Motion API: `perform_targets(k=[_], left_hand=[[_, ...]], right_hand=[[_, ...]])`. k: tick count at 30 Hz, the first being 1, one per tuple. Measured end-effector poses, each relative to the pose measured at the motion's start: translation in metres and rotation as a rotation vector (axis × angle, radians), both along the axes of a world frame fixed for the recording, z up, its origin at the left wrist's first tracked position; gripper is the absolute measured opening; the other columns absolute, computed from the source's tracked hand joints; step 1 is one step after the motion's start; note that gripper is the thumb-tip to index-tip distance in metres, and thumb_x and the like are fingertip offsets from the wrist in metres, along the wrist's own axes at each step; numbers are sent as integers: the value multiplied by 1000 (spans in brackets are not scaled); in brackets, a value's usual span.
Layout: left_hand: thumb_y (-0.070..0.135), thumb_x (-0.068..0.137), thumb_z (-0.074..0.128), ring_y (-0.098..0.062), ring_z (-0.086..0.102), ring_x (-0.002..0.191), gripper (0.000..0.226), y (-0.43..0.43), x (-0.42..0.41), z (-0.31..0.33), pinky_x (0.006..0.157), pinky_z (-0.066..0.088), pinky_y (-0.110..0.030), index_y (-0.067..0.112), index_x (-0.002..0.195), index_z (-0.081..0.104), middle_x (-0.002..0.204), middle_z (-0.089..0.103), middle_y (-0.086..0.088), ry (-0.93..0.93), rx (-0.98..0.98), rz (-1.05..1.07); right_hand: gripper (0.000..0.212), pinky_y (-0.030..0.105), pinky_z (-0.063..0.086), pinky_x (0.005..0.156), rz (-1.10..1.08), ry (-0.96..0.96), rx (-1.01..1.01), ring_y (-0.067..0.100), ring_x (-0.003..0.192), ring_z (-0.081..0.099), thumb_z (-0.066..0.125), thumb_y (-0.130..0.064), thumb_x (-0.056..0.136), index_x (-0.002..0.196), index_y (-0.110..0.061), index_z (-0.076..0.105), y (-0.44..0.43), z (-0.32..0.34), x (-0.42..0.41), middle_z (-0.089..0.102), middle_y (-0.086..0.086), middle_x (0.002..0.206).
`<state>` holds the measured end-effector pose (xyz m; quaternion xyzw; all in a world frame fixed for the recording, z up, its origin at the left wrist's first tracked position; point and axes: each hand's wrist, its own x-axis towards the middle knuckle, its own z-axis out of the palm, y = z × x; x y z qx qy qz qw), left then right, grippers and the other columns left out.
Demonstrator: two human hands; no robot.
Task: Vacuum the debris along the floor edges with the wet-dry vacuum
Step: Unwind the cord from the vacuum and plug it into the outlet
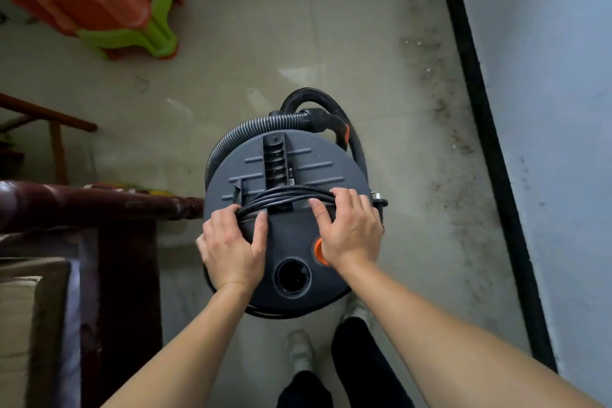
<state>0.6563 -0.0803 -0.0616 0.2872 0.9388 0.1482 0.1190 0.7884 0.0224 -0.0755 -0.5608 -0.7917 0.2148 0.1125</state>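
Unwinding looks like the step in hand. The left hand [231,243] and right hand [351,228] both curl around the black coiled power cord [284,197] atop the round grey plastic wet-dry vacuum [298,159], mid-floor. Dark gritty debris [430,69] lines the wall at its 1–3 o'clock. Next move probably calls for freeing the cord and plugging in.

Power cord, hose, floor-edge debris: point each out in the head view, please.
power cord [284,197]: head view, on the bundled black strands, mid-span.
hose [265,122]: head view, on the ribbed grey stretch.
debris [427,56]: head view, on the dark specks, upper-right patch.
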Motion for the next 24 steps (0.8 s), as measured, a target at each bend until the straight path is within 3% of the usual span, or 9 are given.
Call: perform_targets(k=[4,8,11,13,16,18,22,24], left_hand=[[63,84,38,-34,49,108,66,-31,23,3,95,33,-47,7,113,58,112,58,-12,-39,-26,45],[48,92,53,-33,47,112,44,-45,29,10,96,32,-47,9,111,58,114,56,-12,-85,-61,42],[26,85,68,-35,49,108,22,-59,22,26,93,34,-48,7,97,63,107,58,-13,64,-39,-206],[16,80,68,-37,54,96,14,-73,21,42,83,39,-47,7,86,60,96,60,-14,121,6,-400],[19,86,61,-38,56,73,18,-93,35,75,61,38,-38,13,78,45,73,60,-10,-93,18,-480],[30,91,60,-39,55,69,29,-105,49,93,54,34,-36,18,78,37,65,57,-6,-173,10,-538],[44,92,54,-24,53,67,29,-114,82,133,55,37,-34,24,76,40,63,52,4,-324,86,-663],[45,92,54,-18,50,61,32,-112,92,149,57,39,-34,19,74,46,59,52,5,-409,102,-617]], right_hand=[[55,37,47,70,39,-6,-26,27,86,61,36,-60,92,97,-15,66,-26,1,21,68,1,90],[46,38,42,85,82,25,-131,24,109,53,48,-56,93,106,-14,62,-36,7,33,65,1,109],[30,40,45,87,96,47,-96,28,113,53,64,-32,90,107,-8,62,-49,25,49,64,4,114],[22,40,46,76,111,31,-57,34,101,59,67,-18,87,102,-3,63,-65,40,65,66,10,104],[27,36,32,63,98,-21,-151,38,84,60,61,-31,93,102,-6,59,-89,63,97,67,14,91],[28,37,35,61,90,-101,-218,37,85,61,56,-38,95,103,-11,56,-101,78,119,67,11,92],[16,36,41,70,-56,-53,-313,33,96,57,63,-23,90,102,-13,62,-116,102,164,64,9,99],[27,32,41,80,-197,-140,-369,29,109,52,64,-8,84,110,-16,64,-117,107,189,59,8,113]])
